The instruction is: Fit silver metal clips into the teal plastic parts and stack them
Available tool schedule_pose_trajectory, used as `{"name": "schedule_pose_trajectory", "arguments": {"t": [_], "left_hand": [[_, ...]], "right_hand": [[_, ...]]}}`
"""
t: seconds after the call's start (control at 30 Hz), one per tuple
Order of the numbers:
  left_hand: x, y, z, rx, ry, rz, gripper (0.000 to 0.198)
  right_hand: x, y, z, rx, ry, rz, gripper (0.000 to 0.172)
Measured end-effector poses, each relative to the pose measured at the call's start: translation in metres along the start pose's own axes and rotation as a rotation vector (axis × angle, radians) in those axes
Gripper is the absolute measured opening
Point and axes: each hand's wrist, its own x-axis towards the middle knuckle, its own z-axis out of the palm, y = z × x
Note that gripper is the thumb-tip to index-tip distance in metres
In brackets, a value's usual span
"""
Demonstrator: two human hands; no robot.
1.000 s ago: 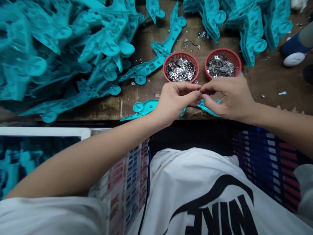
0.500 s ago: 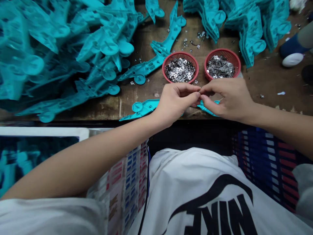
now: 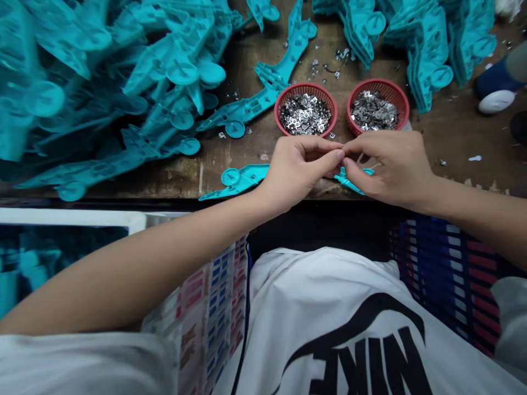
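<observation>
My left hand (image 3: 298, 170) and my right hand (image 3: 385, 164) meet fingertip to fingertip over the table's front edge. Both pinch at the same spot; a tiny bit of something shows between the fingertips, too small to name. Under them lies a turquoise plastic part (image 3: 245, 180), its middle hidden by my hands. Just beyond my fingers stand two red baskets, the left basket (image 3: 334, 118) and the right basket (image 3: 405, 112). Small shiny metal clips (image 3: 304, 114) fill the left one, and similar metal pieces (image 3: 373, 109) lie in the right one.
A large heap of turquoise parts (image 3: 135, 82) covers the table's left side. Stacked turquoise parts (image 3: 430, 60) stand at the back right. Loose metal bits lie about the wooden table (image 3: 259, 148). Plastic crates (image 3: 214, 296) flank my lap, and a blue-and-white object (image 3: 496, 99) is far right.
My hands stay pinched together at nearly the same place, with slight finger movement. The view has shifted a little.
</observation>
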Motion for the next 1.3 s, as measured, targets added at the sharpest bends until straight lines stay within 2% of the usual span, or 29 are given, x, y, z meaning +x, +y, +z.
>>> {"name": "schedule_pose_trajectory", "arguments": {"t": [0.23, 0.37, 0.47, 0.67, 0.83, 1.07, 1.2, 1.3], "left_hand": [[0.002, 0.003, -0.001, -0.012, -0.023, -0.033, 0.016], [0.0, 0.007, 0.001, -0.015, -0.039, -0.039, 0.011], [-0.002, 0.007, 0.002, 0.003, -0.032, -0.052, 0.014], [-0.002, 0.007, 0.001, 0.006, -0.042, -0.082, 0.022], [-0.001, 0.005, -0.003, -0.029, -0.097, -0.109, 0.024], [0.001, 0.002, 0.001, -0.029, -0.049, -0.111, 0.014], [0.0, 0.004, 0.003, -0.02, -0.064, -0.113, 0.016], [0.0, 0.005, 0.001, 0.019, -0.076, -0.08, 0.018]], "right_hand": [[0.001, -0.008, -0.002, -0.019, 0.006, 0.1, 0.014], [-0.001, -0.006, 0.003, -0.066, 0.077, 0.048, 0.021], [-0.003, -0.006, 0.005, -0.12, 0.131, -0.008, 0.023], [-0.003, -0.01, -0.002, -0.177, -0.008, 0.08, 0.016], [0.0, -0.004, -0.003, -0.164, 0.15, -0.141, 0.016], [0.002, -0.001, -0.002, -0.177, 0.207, -0.231, 0.016], [0.002, 0.0, -0.003, -0.179, 0.196, -0.216, 0.016], [0.004, -0.001, -0.007, -0.145, 0.099, -0.099, 0.009]]}}
